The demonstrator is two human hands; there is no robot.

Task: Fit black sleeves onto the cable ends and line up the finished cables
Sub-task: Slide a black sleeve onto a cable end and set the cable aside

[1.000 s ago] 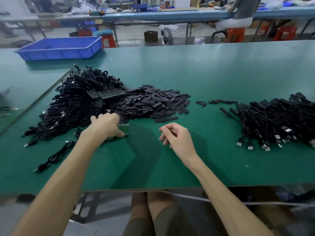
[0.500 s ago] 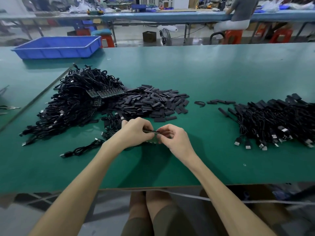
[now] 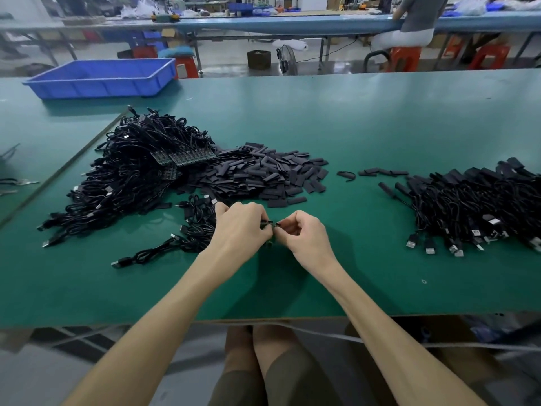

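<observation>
Cable pile point(image 3: 131, 177) at left is large and looks unsleeved; sleeve heap point(image 3: 263, 177) beside it; finished batch point(image 3: 468, 206) at right is smaller, so probably under half done. Grips of left hand point(image 3: 240, 227) and right hand point(image 3: 304, 235) both pinch one small dark part point(image 3: 268, 223).

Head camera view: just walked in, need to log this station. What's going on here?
A person at the green table pinches a small dark piece between left hand and right hand; it is too small to identify. Behind the hands lies a pile of loose black sleeves, with a tangled cable heap to its left. More cables lie on the right, plugs toward the person.
</observation>
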